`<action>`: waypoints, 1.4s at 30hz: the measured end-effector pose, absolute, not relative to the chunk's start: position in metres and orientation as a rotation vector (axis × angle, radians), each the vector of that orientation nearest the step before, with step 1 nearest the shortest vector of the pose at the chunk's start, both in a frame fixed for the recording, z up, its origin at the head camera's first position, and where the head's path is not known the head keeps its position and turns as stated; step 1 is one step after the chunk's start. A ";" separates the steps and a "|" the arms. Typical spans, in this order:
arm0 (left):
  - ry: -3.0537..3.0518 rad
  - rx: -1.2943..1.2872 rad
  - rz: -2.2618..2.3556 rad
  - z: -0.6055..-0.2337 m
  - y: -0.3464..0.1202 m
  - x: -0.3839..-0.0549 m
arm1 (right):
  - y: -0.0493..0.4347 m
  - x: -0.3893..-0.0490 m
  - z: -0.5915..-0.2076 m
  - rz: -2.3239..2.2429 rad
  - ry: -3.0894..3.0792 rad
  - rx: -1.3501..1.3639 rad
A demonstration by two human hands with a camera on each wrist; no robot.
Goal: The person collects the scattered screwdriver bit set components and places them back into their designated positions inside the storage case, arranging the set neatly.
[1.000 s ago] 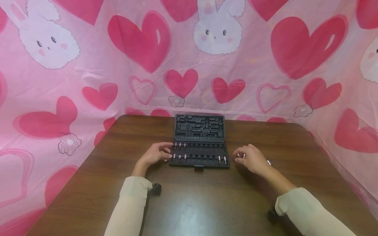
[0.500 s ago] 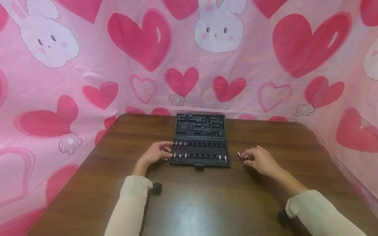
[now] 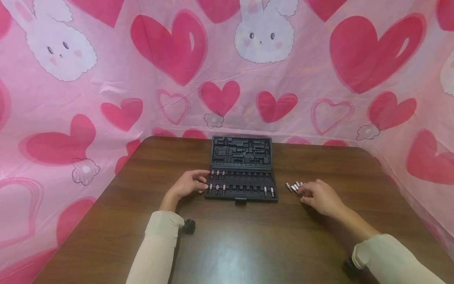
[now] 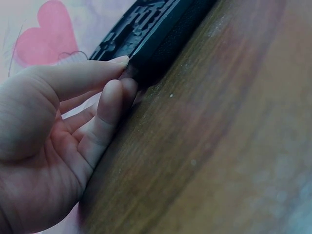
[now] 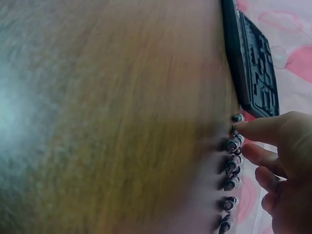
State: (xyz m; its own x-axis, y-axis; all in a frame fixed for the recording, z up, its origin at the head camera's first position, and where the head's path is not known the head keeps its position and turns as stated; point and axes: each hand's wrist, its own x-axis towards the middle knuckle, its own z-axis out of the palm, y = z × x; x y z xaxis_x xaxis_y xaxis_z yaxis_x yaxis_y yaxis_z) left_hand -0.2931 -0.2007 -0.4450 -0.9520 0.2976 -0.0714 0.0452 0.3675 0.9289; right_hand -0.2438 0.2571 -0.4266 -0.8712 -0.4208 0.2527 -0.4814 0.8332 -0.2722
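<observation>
A black socket case point(image 3: 241, 196) lies with its lid raised, with short silvery bit sockets point(image 3: 218, 188) in slots at its left end and two more bit sockets point(image 3: 268, 192) at the front right. My left hand point(image 3: 185, 184) touches the case's left edge; the left wrist view shows its index fingertip point(image 4: 122, 61) right at the rim. Right of the case, several loose bit sockets point(image 5: 233, 165) lie in a row on the table. Over them is my right hand point(image 3: 322, 198), its index fingertip point(image 5: 243, 128) at the sockets nearest the case and its other fingers loosely bent.
The brown wooden table point(image 3: 227, 240) carries the case near its far side. Upright at the back of the case is its moulded lid point(image 3: 242, 152). Pink cloth point(image 3: 220, 59) with hearts and rabbits hangs behind and beside the table.
My right hand has moved right, away from the case, and the bit sockets that were at its fingers now lie on the table. The left hand has stayed at the case's edge.
</observation>
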 end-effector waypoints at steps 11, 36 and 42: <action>2.413 0.298 1.619 -0.449 -0.202 -0.296 | 0.259 -0.242 -0.431 0.435 -2.875 0.686; 2.421 0.289 1.603 -0.448 -0.201 -0.294 | 0.254 -0.239 -0.429 0.452 -2.869 0.621; 2.427 0.289 1.603 -0.447 -0.201 -0.293 | 0.250 -0.239 -0.428 0.517 -2.851 0.624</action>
